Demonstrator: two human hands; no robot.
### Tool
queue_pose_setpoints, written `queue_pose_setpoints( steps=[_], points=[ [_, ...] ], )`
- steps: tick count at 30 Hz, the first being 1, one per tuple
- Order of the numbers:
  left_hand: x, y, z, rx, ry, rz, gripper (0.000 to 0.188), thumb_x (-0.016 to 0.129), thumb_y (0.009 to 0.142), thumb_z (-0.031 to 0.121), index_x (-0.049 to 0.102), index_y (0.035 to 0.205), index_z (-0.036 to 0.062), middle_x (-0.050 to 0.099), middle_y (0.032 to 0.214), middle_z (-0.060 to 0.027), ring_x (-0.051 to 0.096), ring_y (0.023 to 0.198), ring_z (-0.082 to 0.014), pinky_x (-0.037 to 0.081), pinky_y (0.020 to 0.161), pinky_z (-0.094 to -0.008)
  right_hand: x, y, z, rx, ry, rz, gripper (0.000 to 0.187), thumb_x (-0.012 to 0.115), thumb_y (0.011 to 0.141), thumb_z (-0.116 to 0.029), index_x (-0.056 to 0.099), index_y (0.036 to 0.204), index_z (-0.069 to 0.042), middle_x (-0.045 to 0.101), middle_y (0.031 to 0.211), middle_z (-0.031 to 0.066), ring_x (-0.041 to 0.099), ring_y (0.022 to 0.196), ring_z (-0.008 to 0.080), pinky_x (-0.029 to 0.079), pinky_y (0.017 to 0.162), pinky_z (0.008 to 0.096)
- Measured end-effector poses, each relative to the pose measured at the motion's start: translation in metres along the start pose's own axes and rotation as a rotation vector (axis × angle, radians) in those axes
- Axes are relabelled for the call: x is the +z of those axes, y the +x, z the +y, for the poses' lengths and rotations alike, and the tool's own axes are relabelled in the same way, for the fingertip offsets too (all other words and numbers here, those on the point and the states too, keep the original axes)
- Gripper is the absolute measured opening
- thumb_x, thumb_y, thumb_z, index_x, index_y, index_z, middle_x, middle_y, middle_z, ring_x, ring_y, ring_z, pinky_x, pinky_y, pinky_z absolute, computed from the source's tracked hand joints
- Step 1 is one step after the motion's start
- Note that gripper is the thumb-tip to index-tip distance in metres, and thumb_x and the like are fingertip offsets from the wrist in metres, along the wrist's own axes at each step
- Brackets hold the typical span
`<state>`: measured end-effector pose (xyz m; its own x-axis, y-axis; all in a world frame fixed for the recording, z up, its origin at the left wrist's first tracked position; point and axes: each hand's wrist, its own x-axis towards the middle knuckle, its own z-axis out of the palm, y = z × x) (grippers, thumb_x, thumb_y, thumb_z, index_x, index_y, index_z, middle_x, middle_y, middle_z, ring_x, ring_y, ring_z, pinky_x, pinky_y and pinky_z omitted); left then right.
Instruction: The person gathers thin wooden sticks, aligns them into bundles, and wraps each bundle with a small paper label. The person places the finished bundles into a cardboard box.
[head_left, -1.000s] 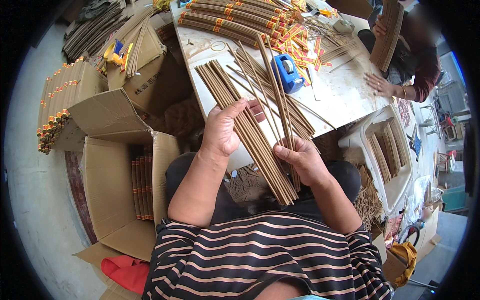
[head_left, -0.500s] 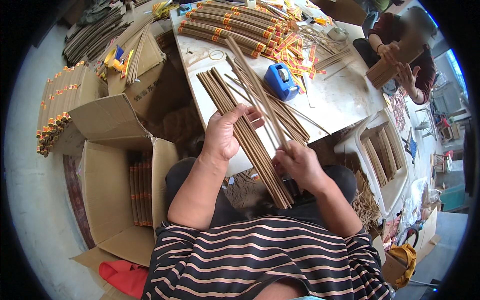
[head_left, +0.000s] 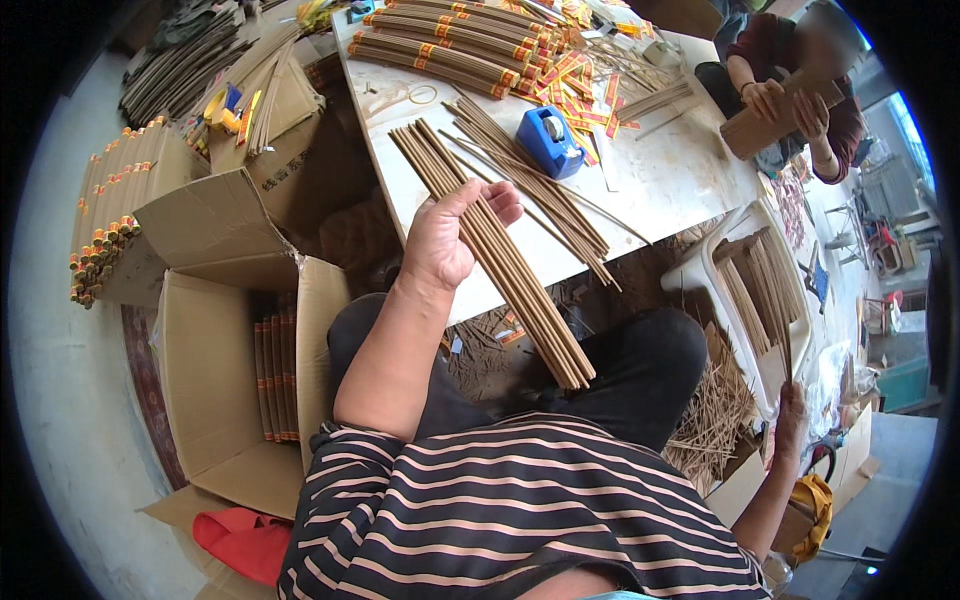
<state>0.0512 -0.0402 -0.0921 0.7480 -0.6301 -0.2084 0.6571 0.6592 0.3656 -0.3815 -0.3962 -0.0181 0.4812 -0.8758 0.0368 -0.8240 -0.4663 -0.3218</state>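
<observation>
My left hand (head_left: 452, 232) is closed around a bundle of brown incense sticks (head_left: 525, 310), held aslant above my lap and the table's near edge. Far out to the right, my right hand (head_left: 790, 420) grips a few thin incense sticks (head_left: 785, 350) that point up beside the white plastic bin (head_left: 690, 275). More loose sticks (head_left: 540, 185) lie on the white table (head_left: 640, 190) just beyond my left hand. A blue tape dispenser (head_left: 550, 142) stands next to them.
Banded incense bundles (head_left: 440, 55) and red-yellow labels (head_left: 570, 80) cover the table's far side. An open cardboard box (head_left: 215, 370) with bundles stands left. Broken sticks (head_left: 710, 410) are heaped by my right knee. At the far right a co-worker's hands (head_left: 800, 110) hold a brown stack.
My right hand has moved from beside the held bundle far right to the white bin, carrying a few sticks. My left hand keeps its bundle in nearly the same place.
</observation>
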Motion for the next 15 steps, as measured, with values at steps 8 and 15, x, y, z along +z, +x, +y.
queue_pose_setpoints(
  steps=[8,15],
  points=[
    [-0.006,0.000,0.001,-0.056,-0.013,-0.057,0.029,0.056,0.087,0.014,0.051,0.101,-0.0112,0.058,0.099,-0.0215,0.060,0.092,-0.0297,0.052,0.085,-0.0424,0.062,-0.008,-0.180,-0.279,0.759,-0.536,0.011,0.049,0.088,-0.002,0.056,0.095,0.002,0.062,0.081,0.0088,0.061,0.072,0.0149,0.051,0.064,0.0266],
    [-0.007,-0.002,0.003,-0.018,0.039,-0.022,0.029,0.054,0.088,0.015,0.051,0.105,-0.0079,0.058,0.099,-0.0192,0.060,0.092,-0.0286,0.051,0.085,-0.0436,0.139,-0.038,-0.313,-0.327,0.935,-1.177,0.025,0.049,0.093,-0.020,0.056,0.101,0.003,0.062,0.091,0.0070,0.059,0.084,0.0141,0.048,0.079,0.0290]
  ],
)
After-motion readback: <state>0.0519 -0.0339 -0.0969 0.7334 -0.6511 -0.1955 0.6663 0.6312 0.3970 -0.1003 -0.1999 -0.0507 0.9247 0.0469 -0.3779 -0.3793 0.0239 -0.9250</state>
